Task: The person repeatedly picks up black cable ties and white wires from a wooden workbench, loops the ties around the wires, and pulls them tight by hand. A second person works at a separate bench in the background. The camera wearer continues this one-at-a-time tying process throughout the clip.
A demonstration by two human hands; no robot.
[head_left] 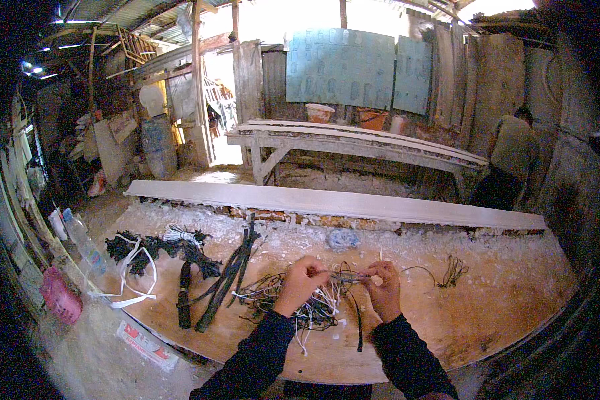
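My left hand (303, 285) and my right hand (384, 288) are held a little apart over the middle of the wooden table. Fingers and thumb are pinched together on each. Between them run thin dark cords (345, 275), gripped at both ends. Beneath and left of my left hand lies a tangled heap of black and white cords (307, 313). A black strip (359, 323) trails from the cords toward the table's near edge. Right of my right hand rests a small bunch of thin dark cords (453, 271). The fingertips are too small to show exactly how each cord is held.
Left on the table lie long black strips (230, 283), a dark roll (185, 297), a black ruffled bundle (147, 250) and a white strap (140, 301). A long pale beam (327, 203) edges the far side. A second bench (353, 137) stands beyond; a person (513, 157) bends at right.
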